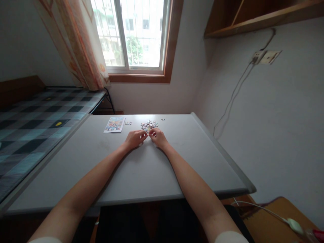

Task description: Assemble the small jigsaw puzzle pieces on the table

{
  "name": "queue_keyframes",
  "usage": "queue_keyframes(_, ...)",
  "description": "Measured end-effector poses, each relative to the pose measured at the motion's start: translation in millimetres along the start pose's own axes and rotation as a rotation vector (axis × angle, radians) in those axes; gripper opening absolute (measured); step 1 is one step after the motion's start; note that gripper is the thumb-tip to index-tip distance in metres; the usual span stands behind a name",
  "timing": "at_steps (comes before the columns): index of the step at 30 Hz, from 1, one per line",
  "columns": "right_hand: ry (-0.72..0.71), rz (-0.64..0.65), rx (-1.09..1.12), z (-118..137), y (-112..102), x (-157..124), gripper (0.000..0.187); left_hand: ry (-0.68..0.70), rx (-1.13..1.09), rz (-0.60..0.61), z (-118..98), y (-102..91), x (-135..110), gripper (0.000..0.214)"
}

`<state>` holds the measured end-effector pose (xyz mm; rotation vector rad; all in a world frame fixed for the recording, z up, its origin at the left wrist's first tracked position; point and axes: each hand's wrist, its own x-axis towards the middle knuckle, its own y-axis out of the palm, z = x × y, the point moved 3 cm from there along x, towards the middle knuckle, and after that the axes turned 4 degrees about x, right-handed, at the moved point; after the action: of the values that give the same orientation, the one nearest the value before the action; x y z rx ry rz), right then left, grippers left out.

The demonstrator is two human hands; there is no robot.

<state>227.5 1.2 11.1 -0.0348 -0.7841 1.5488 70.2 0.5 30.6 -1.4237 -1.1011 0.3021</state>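
Observation:
On the pale table, a heap of small jigsaw puzzle pieces lies just beyond my fingertips. My left hand comes in from the left, thumb and fingers pinched at the heap's near edge. Opposite it, my right hand is pinched in the same way, and the fingertips of both nearly meet. Between them is a tiny bit of a puzzle piece, mostly covered by the fingers. Left of the heap lie a short strip of pieces and a colourful picture sheet. A few pieces sit apart at the right.
The white table has raised grey edges. A bed with a checked cover stands along its left. Behind are a window and a curtain. Cables hang down the right wall below a wooden shelf.

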Motion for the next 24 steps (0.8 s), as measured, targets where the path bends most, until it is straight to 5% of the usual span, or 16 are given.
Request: queue_keyframes(24, -0.049, -0.022, 0.027, 1.4, 2.0, 1.0, 0.008, -0.101, -0.284, 0.035, 16.8, 14.2, 3.5, 0.028)
